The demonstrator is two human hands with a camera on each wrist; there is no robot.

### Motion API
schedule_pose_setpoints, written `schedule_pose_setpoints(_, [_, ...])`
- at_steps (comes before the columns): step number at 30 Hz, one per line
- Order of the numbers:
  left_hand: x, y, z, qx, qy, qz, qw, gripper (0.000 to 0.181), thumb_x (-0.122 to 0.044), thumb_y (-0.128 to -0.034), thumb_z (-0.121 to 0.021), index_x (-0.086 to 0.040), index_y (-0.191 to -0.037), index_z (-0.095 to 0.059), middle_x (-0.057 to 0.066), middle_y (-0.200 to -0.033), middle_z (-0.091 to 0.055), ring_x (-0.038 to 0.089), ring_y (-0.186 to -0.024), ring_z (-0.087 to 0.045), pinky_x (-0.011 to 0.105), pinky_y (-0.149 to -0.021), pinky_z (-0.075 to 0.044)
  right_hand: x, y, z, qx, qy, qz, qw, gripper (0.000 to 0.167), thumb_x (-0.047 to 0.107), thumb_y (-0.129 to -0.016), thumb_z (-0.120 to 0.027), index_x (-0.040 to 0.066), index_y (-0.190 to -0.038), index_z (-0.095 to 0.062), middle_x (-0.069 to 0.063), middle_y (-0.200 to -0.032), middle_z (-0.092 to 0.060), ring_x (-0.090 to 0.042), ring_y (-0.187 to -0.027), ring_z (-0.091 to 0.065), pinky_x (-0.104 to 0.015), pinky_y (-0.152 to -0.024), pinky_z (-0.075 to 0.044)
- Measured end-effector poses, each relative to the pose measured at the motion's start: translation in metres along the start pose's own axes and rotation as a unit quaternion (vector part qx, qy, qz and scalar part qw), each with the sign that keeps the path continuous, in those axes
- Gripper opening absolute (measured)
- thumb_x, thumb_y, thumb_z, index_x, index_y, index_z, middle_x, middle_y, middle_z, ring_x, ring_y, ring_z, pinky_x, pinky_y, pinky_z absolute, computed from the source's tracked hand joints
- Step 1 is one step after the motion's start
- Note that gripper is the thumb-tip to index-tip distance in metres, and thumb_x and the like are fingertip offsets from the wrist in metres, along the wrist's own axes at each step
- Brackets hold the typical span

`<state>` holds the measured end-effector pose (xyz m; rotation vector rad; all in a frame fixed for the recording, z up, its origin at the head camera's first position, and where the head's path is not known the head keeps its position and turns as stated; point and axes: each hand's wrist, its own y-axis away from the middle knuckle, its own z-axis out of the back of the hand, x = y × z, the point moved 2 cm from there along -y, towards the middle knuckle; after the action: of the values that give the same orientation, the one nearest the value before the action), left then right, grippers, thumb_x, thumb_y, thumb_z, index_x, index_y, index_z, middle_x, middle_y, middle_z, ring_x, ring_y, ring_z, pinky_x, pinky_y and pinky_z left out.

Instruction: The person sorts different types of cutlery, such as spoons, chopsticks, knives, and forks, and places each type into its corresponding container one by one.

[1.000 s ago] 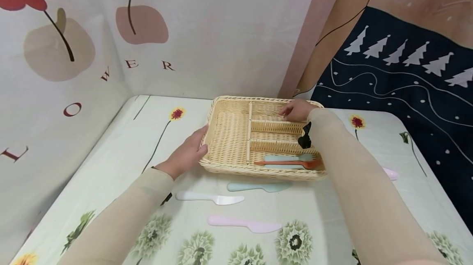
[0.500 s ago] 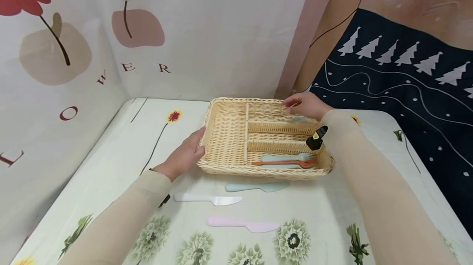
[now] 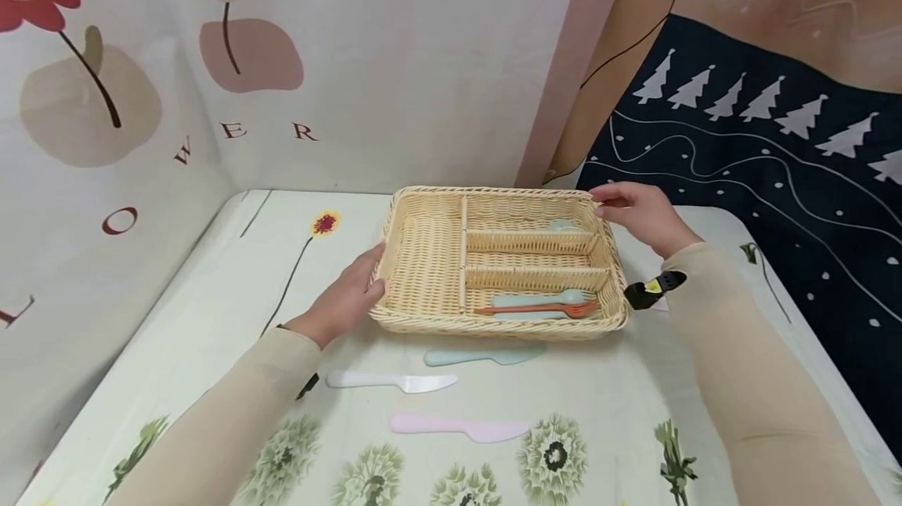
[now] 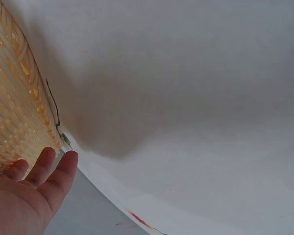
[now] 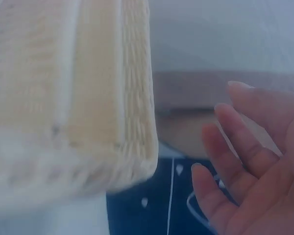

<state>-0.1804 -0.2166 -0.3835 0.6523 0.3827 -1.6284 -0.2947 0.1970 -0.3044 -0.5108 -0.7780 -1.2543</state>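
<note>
A woven cream basket with divided compartments sits on the table in the head view. My left hand rests against its left side, fingers extended along the outer wall in the left wrist view. By the back right corner my right hand has its fingers spread, and a gap shows between it and the basket in the right wrist view. The front compartment contains an orange fork and light blue utensils. Another light blue utensil lies in the back compartment, partly hidden by the divider.
On the flower-print tablecloth, a light blue knife, a white knife and a pink knife lie in front of the basket. A pink thing shows partly behind the right wrist. Printed curtain stands behind.
My right hand has come out of the back compartment and moved right to the basket's back right corner, uncovering the light blue utensil there. The left hand stays at the left side.
</note>
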Motion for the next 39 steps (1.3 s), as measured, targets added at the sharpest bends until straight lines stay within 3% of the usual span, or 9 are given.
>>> schedule_pose_setpoints(11, [0.001, -0.001, 0.003, 0.003, -0.007, 0.007, 0.9999, 0.065, -0.024, -0.0981, -0.032, -0.005, -0.155, -0.008, 0.015, -0.161, -0.012, 0.034, -0.147, -0.011, 0.05, -0.118, -0.013, -0.034, 0.023, 0.015, -0.033, 0.0, -0.021, 0.9992, 0.038, 0.017, -0.096, -0.058, 0.002, -0.131, -0.055, -0.017, -0.137, -0.051, -0.026, -0.12, -0.049, -0.048, -0.102, -0.042])
schedule_pose_setpoints(18, [0.002, -0.002, 0.003, 0.005, -0.007, 0.01, 0.9999, 0.065, -0.025, -0.0984, -0.032, -0.006, -0.155, -0.007, 0.015, -0.161, -0.012, 0.034, -0.147, -0.011, 0.05, -0.117, -0.013, -0.058, 0.033, 0.017, -0.004, 0.007, -0.033, 0.9994, 0.044, 0.024, -0.096, -0.058, 0.0, -0.133, -0.053, -0.02, -0.136, -0.051, -0.011, -0.111, -0.051, -0.051, -0.105, -0.038])
schedule_pose_setpoints(25, [0.0, -0.003, 0.002, 0.006, -0.004, 0.011, 0.9999, 0.065, -0.024, -0.0986, -0.033, -0.006, -0.156, -0.007, 0.014, -0.161, -0.012, 0.033, -0.147, -0.01, 0.05, -0.117, -0.012, -0.083, 0.046, 0.018, 0.013, 0.015, -0.044, 0.9988, 0.047, 0.025, -0.096, -0.06, -0.002, -0.133, -0.052, -0.022, -0.133, -0.054, 0.014, -0.091, -0.048, -0.05, -0.103, -0.041])
schedule_pose_setpoints(29, [0.001, -0.003, 0.002, 0.006, -0.007, 0.01, 0.9999, 0.065, -0.024, -0.0989, -0.033, -0.006, -0.156, -0.007, 0.014, -0.161, -0.012, 0.033, -0.147, -0.01, 0.05, -0.118, -0.012, -0.094, 0.052, 0.017, 0.02, 0.01, -0.062, 0.9978, 0.047, 0.021, -0.095, -0.06, -0.003, -0.134, -0.051, -0.026, -0.133, -0.054, 0.016, -0.087, -0.047, -0.054, -0.104, -0.038])
schedule_pose_setpoints(33, [0.001, -0.003, 0.002, 0.005, -0.006, 0.008, 0.9999, 0.065, -0.024, -0.0987, -0.033, -0.005, -0.155, -0.008, 0.015, -0.161, -0.012, 0.033, -0.147, -0.011, 0.05, -0.118, -0.012, -0.104, 0.055, 0.017, 0.027, 0.025, -0.074, 0.9965, 0.044, 0.016, -0.095, -0.059, -0.003, -0.134, -0.051, -0.026, -0.132, -0.054, 0.008, -0.092, -0.052, -0.048, -0.101, -0.043])
schedule_pose_setpoints(36, [0.002, -0.003, 0.001, 0.004, -0.005, 0.009, 0.9999, 0.065, -0.024, -0.0987, -0.033, -0.006, -0.156, -0.008, 0.015, -0.161, -0.012, 0.033, -0.147, -0.01, 0.05, -0.118, -0.012, -0.109, 0.058, 0.016, 0.034, 0.042, -0.084, 0.995, 0.043, 0.013, -0.094, -0.059, -0.003, -0.133, -0.052, -0.026, -0.132, -0.054, -0.013, -0.106, -0.056, -0.034, -0.093, -0.048])
schedule_pose_setpoints(39, [0.002, -0.003, 0.001, 0.004, -0.005, 0.009, 0.9999, 0.065, -0.024, -0.0987, -0.033, -0.006, -0.156, -0.008, 0.015, -0.161, -0.012, 0.034, -0.147, -0.01, 0.05, -0.118, -0.012, -0.114, 0.061, 0.014, 0.038, 0.057, -0.094, 0.9932, 0.042, 0.012, -0.094, -0.059, -0.004, -0.132, -0.053, -0.026, -0.131, -0.054, -0.033, -0.115, -0.052, -0.03, -0.088, -0.049])
